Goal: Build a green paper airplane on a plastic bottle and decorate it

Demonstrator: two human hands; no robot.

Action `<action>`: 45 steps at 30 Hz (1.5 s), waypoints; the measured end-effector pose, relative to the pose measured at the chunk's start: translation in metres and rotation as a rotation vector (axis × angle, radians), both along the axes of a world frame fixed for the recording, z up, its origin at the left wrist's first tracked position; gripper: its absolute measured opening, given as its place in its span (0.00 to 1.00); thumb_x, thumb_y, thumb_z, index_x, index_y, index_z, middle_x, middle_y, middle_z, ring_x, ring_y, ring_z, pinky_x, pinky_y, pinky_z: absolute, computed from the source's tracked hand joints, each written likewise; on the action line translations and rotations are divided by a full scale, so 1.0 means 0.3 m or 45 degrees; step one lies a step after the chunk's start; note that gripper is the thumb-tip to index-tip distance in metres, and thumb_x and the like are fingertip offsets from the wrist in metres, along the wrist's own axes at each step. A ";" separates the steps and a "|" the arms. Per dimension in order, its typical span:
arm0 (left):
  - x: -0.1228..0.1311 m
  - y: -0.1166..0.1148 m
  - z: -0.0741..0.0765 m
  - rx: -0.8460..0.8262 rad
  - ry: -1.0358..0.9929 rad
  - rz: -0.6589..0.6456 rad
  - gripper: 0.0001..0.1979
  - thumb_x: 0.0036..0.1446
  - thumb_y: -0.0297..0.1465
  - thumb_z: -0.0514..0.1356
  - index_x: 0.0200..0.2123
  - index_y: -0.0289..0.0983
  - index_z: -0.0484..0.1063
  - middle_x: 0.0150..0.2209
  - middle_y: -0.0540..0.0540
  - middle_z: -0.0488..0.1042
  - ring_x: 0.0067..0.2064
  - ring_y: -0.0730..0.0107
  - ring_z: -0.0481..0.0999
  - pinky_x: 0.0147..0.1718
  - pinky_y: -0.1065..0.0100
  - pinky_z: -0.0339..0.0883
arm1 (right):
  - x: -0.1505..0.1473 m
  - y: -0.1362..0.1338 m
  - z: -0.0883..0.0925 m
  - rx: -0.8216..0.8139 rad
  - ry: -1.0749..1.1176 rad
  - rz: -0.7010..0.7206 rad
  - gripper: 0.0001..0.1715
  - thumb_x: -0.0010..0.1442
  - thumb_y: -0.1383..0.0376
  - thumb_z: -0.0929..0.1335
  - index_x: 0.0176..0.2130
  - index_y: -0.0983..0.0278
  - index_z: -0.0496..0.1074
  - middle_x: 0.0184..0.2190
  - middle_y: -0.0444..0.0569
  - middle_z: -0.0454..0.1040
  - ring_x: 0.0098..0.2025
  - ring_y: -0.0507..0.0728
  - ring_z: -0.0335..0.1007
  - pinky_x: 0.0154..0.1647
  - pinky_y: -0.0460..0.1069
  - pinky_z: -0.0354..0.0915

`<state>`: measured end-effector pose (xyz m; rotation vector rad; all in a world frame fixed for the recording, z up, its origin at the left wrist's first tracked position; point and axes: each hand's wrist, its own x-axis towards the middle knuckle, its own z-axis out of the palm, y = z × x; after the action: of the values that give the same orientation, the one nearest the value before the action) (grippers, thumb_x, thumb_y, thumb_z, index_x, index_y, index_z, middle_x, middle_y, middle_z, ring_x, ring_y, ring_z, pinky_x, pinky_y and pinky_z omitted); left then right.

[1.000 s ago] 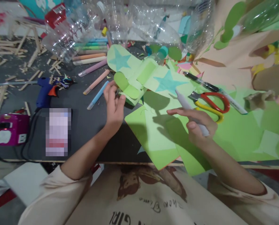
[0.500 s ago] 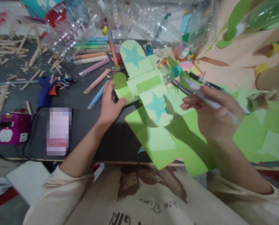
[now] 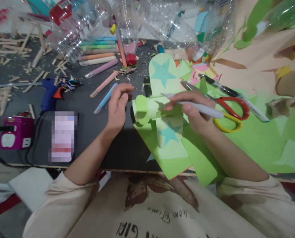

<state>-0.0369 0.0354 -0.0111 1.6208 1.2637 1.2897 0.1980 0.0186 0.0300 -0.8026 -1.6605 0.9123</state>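
A toy plane (image 3: 151, 107), its body wrapped in light green paper, lies on the green paper sheets with its wings spread across. Each wing bears a blue paper star (image 3: 163, 71). My right hand (image 3: 198, 109) is closed around a whitish pen (image 3: 202, 108), whose pointed end is over the plane's body; the fingertips hide part of the body. To the left of the plane's tail, my left hand (image 3: 118, 107) is held apart from it, empty, with loosely curved fingers. Scissors (image 3: 233, 109) with red and yellow handles lie just beyond my right hand.
A blue glue gun (image 3: 48, 94), a phone (image 3: 62, 136) and a purple box (image 3: 16, 133) with a cable are on the left. Clear plastic bottles (image 3: 159, 23) crowd the back. Several coloured markers (image 3: 101, 67) and wood sticks (image 3: 7, 44) lie around. A black marker (image 3: 219, 86) rests beside the scissors.
My left hand has let go of the plane's tail. The plane has turned and come down onto the paper. My right hand has moved left over it with the pen, uncovering the scissors.
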 end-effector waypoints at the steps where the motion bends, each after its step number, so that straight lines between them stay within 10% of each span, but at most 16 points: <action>1: -0.001 -0.002 0.006 0.042 -0.008 0.012 0.18 0.64 0.50 0.51 0.41 0.45 0.72 0.48 0.44 0.72 0.53 0.57 0.72 0.51 0.53 0.70 | -0.008 0.017 -0.005 -0.006 0.024 -0.046 0.13 0.65 0.54 0.67 0.43 0.57 0.77 0.29 0.42 0.80 0.32 0.54 0.79 0.34 0.52 0.76; 9: 0.002 -0.016 0.036 -0.122 0.373 -0.282 0.35 0.50 0.56 0.63 0.55 0.42 0.67 0.58 0.39 0.70 0.61 0.50 0.68 0.60 0.53 0.62 | -0.013 0.066 0.021 -0.070 0.154 -0.214 0.14 0.63 0.50 0.68 0.41 0.51 0.80 0.33 0.42 0.80 0.31 0.54 0.77 0.34 0.53 0.75; 14: -0.019 -0.004 0.035 -0.236 0.324 -0.294 0.36 0.49 0.55 0.65 0.55 0.40 0.68 0.56 0.41 0.72 0.58 0.51 0.71 0.58 0.57 0.66 | 0.015 0.036 0.052 -0.138 0.084 -0.169 0.07 0.60 0.59 0.72 0.38 0.57 0.81 0.28 0.41 0.79 0.25 0.51 0.72 0.21 0.47 0.66; 45: -0.040 0.017 0.019 -0.118 0.538 -0.320 0.41 0.48 0.62 0.60 0.58 0.42 0.65 0.56 0.41 0.73 0.56 0.49 0.74 0.54 0.54 0.70 | -0.026 0.017 0.073 -0.077 -0.431 0.025 0.10 0.61 0.66 0.69 0.27 0.60 0.70 0.21 0.41 0.73 0.22 0.50 0.65 0.22 0.47 0.60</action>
<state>-0.0488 0.0405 -0.0055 1.9765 1.2853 0.7481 0.1901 0.0236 0.0517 -1.0268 -1.9420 0.8791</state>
